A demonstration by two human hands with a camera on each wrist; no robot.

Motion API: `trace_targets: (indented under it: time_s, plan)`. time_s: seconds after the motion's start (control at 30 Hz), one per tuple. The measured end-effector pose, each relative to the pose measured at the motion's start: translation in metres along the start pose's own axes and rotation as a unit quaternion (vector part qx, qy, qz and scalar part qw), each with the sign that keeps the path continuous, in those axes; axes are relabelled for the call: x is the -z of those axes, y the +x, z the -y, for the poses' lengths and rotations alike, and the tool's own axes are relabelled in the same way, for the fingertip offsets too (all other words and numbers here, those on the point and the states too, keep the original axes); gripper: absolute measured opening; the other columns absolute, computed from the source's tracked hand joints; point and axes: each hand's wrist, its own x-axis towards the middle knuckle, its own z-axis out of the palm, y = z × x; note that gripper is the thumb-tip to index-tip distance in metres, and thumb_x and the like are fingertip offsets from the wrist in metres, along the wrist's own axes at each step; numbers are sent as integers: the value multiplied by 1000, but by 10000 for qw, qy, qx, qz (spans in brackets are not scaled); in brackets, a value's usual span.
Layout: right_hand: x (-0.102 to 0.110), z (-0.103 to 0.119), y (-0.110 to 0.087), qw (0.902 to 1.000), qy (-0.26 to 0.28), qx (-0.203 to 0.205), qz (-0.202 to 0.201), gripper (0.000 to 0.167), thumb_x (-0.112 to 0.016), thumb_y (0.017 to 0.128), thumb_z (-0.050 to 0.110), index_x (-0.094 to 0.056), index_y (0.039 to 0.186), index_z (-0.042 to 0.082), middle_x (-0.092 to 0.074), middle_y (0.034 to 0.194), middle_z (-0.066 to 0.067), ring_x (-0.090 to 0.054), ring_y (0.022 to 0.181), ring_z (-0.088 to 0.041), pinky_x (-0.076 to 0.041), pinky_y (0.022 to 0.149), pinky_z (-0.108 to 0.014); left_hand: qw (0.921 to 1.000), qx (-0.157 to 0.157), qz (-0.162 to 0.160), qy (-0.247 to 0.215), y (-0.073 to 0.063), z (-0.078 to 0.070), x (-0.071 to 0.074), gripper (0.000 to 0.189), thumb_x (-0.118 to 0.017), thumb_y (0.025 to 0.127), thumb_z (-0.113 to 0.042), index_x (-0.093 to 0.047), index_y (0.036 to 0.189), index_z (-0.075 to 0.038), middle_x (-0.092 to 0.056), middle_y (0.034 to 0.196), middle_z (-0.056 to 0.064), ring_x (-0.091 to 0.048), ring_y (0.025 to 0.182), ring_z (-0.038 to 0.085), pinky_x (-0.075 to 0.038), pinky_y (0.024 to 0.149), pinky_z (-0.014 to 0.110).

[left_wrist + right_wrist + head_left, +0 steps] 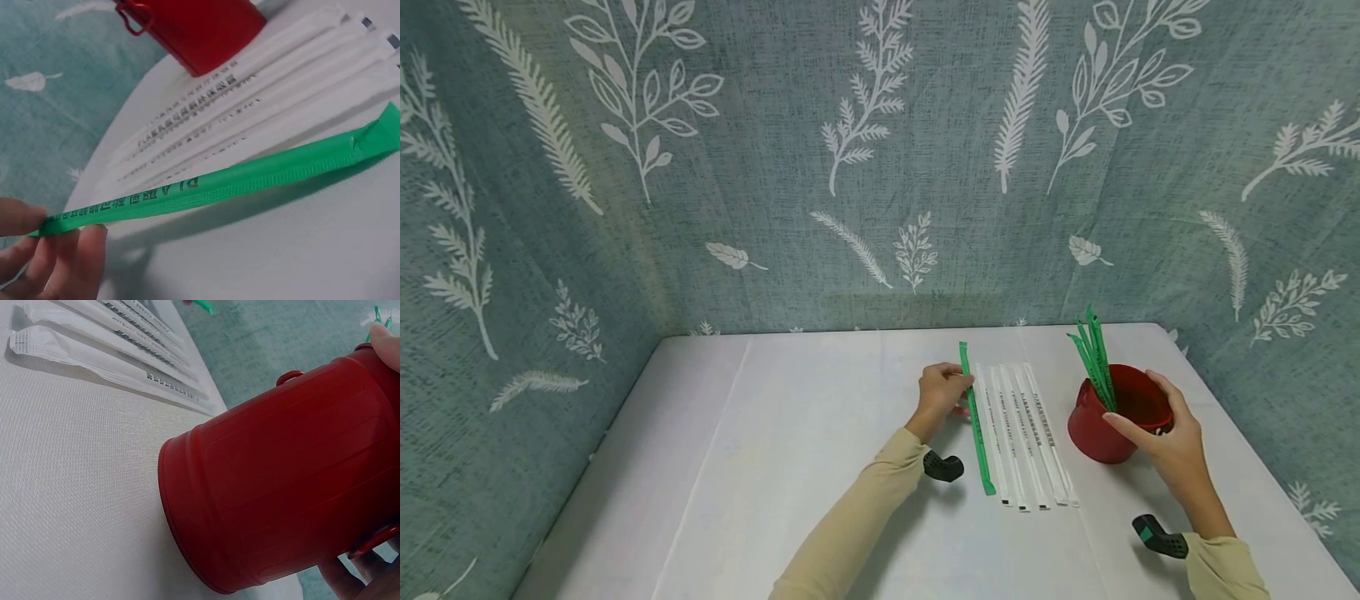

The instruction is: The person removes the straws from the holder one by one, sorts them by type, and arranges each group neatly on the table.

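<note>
My left hand [938, 393] pinches a green paper-wrapped straw [979, 437] near its far end. In the left wrist view, thumb and fingers close on the tip of this straw [231, 184], which has dark printing and slants above the table. Just right of it, several white paper-wrapped straws [1021, 442] lie side by side. My right hand [1183, 446] grips a red pail [1093, 433] by its rim and side, the thumb at the near rim. Several green wrapped straws [1099, 362] stand in the pail, leaning left. Whether the pail's base touches the table, I cannot tell.
A white cloth covers the table [760, 467]. Behind it hangs a blue-green curtain [775, 250] with white leaf prints, which also runs along both sides. Small ear handles [134, 17] stick out from the pail. Black devices [943, 467] are worn at both wrists.
</note>
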Motion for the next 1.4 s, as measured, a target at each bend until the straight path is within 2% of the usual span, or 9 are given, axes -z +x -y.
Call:
trace_targets:
  time_s: [0.23,0.7,0.87,1.1,1.3,1.4]
  plan:
    - [-2,-1,1,10000,-8,-52,39,83,-72,85,23,-22,151,26,-37,139,-14,-34,114,-14,-48,68,-9,9988,-50,-221,440,-1,8,-3,23,-71,83,-4,-65,104,1,-63,78,5,-58,54,11,-51,39,23]
    - [0,-1,0,10000,-63,-65,18,83,-72,85,24,-22,151,26,-37,140,-15,-33,113,-11,-47,68,-8,9899,-870,-573,958,-2,14,-10,24,-75,77,4,-66,99,4,-57,73,4,-51,46,9,-49,34,25]
    - [-1,-1,0,10000,-71,-67,18,83,-72,85,24,-22,151,25,-38,139,-15,-34,113,-15,-47,68,-8,9827,-1094,-679,1329,-1,16,-11,22,-75,76,6,-67,96,3,-56,72,2,-52,49,8,-47,34,23]
    - [-1,0,0,9999,-83,-82,13,83,-72,85,24,-22,151,24,-38,139,-16,-34,113,-16,-47,67,-8,9742,-1098,-676,1850,-1,15,-10,15,-72,78,4,-68,91,2,-52,68,0,-47,36,9,-45,31,23]
    - [-1,1,-1,9999,-106,-85,7,83,-72,85,24,-22,151,24,-38,138,-17,-34,112,-13,-47,67,-8,9580,-1203,-788,2481,0,12,-9,10,-70,79,1,-69,89,2,-54,64,0,-50,46,8,-44,37,20]
    - [0,2,-1,9999,-107,-67,16,83,-72,85,24,-22,151,24,-38,138,-17,-34,113,-15,-47,67,-8,9565,-1111,-794,2579,-3,9,-9,11,-67,80,1,-68,91,4,-56,62,2,-50,40,8,-43,35,20]
